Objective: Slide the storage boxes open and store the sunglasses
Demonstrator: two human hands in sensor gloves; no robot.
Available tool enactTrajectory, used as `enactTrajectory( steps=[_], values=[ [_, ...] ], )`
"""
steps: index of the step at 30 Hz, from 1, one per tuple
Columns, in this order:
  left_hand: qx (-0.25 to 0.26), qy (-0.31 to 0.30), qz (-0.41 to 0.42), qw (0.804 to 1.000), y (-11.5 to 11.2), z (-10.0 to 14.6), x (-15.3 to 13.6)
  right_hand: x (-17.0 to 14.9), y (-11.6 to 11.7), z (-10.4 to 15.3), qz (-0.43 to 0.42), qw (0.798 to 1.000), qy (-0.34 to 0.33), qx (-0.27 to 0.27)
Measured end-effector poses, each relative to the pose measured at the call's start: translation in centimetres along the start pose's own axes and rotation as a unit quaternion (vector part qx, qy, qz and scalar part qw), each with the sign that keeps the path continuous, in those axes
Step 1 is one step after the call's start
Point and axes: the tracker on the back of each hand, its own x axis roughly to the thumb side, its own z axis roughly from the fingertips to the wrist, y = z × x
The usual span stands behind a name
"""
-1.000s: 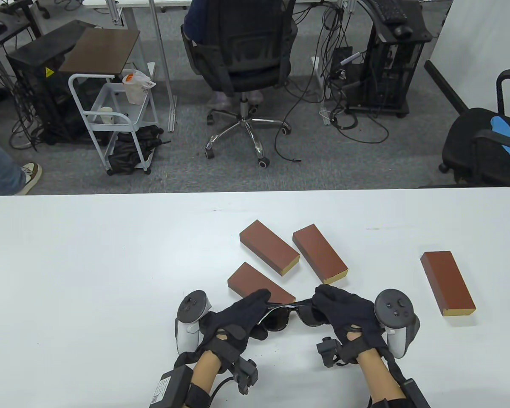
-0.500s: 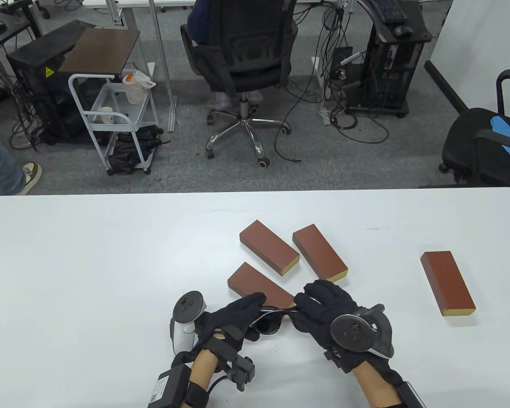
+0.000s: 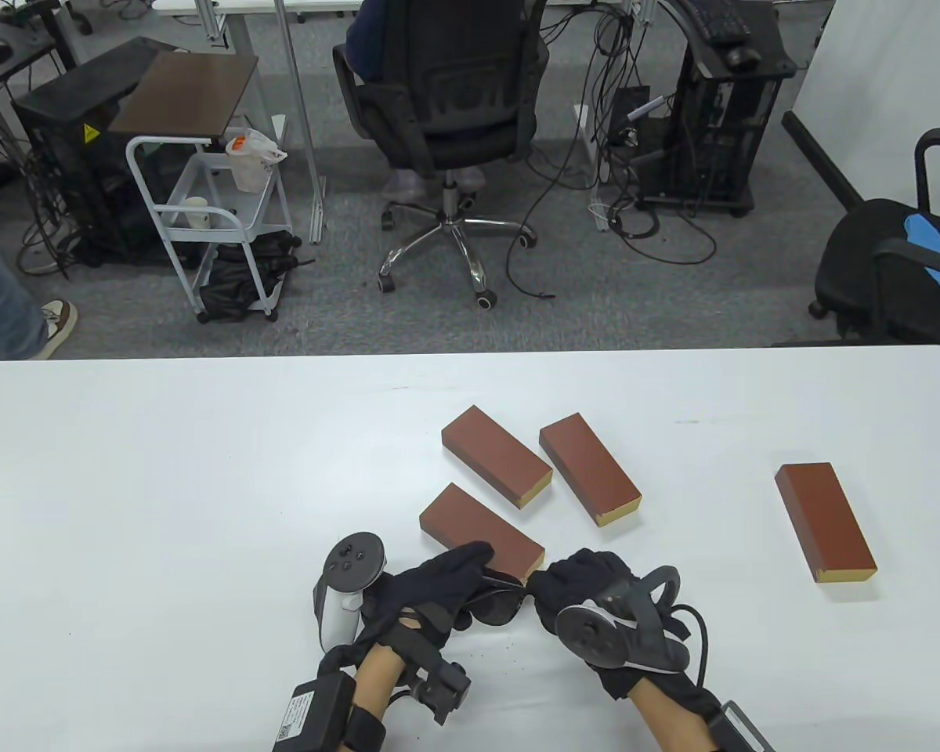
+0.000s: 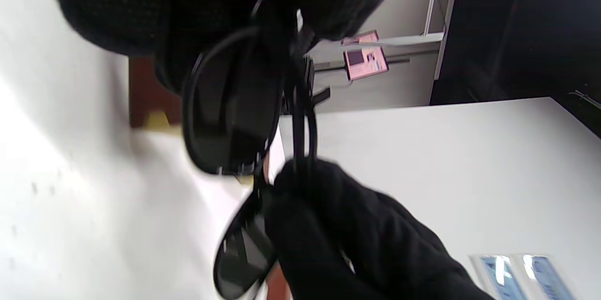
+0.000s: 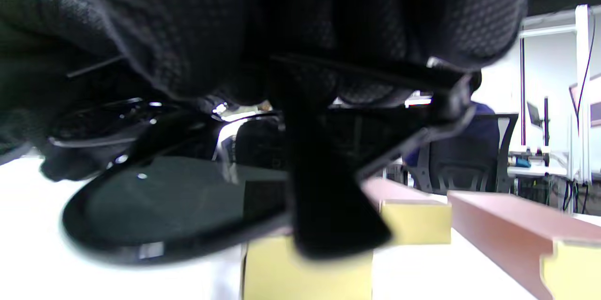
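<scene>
Worktop point(image 3: 164, 486): white, smooth, rounded corners. Four storage boxes, all flat rectangular sleeves in reddish-brown with a pale yellow inner drawer showing at one end, all closed. Nearest box point(image 3: 482, 529) lies just beyond the hands, close to the near edge; two boxes point(image 3: 497, 457) point(image 3: 590, 468) lie side by side past it toward the middle; a fourth box point(image 3: 825, 521) sits well apart toward the right edge.

Sunglasses point(image 3: 500, 605): dark lenses, thin black glossy frame, held just above the worktop at the near edge, directly in front of the nearest box.

Left hand point(image 3: 431, 591): black knit glove, fingers curled round the left end of the frame. Right hand point(image 3: 587, 587): same glove, fingers closed over the right end and temple arm.
</scene>
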Motion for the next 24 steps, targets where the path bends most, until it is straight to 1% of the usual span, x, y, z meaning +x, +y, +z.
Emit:
enactTrajectory(
  steps=[1, 2, 3, 4, 6, 7, 8, 12, 13, 16, 19, 21, 22, 24],
  values=[
    [0.019, -0.004, -0.008, 1.0, 0.4, 0.2, 0.2, -0.1, 0.3, 0.0, 0.0, 1.0, -0.001, 0.017],
    [0.042, -0.007, -0.016, 0.999, 0.9, 0.4, 0.4, -0.3, 0.6, -0.1, -0.004, 0.999, -0.007, 0.048],
    [0.056, -0.008, -0.021, 0.998, 1.2, 0.6, 0.5, -0.3, 0.9, -0.1, -0.009, 0.998, -0.009, 0.065],
    [0.076, -0.013, -0.032, 0.996, 1.6, 0.7, 0.7, -0.4, 1.4, -0.1, -0.017, 0.995, -0.003, 0.099],
    [0.108, -0.02, -0.074, 0.991, 2.3, 1.0, 1.0, -0.5, 2.1, -0.1, -0.01, 0.991, -0.005, 0.132],
    [0.127, -0.025, -0.105, 0.986, 2.6, 1.2, 1.2, -0.5, 2.4, -0.1, -0.008, 0.988, 0.0, 0.153],
    [0.14, -0.028, -0.132, 0.981, 2.9, 1.3, 1.4, -0.5, 2.8, 0.0, -0.011, 0.987, 0.002, 0.162],
    [0.163, -0.032, -0.2, 0.966, 3.2, 1.5, 1.7, -0.4, 4.0, 0.1, -0.022, 0.979, 0.01, 0.202],
    [0.169, -0.035, -0.23, 0.958, 3.3, 1.5, 1.8, -0.3, 4.5, 0.2, -0.018, 0.977, 0.009, 0.212],
    [0.173, -0.034, -0.272, 0.946, 3.4, 1.5, 1.9, -0.1, 5.4, 0.4, 0.003, 0.972, 0.006, 0.234],
    [0.172, -0.033, -0.277, 0.945, 3.5, 1.4, 1.9, -0.2, 5.4, 0.4, -0.002, 0.972, 0.017, 0.233],
    [0.174, -0.033, -0.279, 0.944, 3.5, 1.4, 1.9, -0.4, 5.2, 0.4, -0.009, 0.969, 0.03, 0.245],
    [0.174, -0.034, -0.279, 0.944, 3.6, 1.4, 1.8, -0.8, 5.0, 0.4, -0.012, 0.964, 0.046, 0.263],
    [0.175, -0.035, -0.279, 0.943, 3.6, 1.4, 1.8, -1.6, 4.3, 0.5, -0.029, 0.964, 0.071, 0.255]
  ],
)
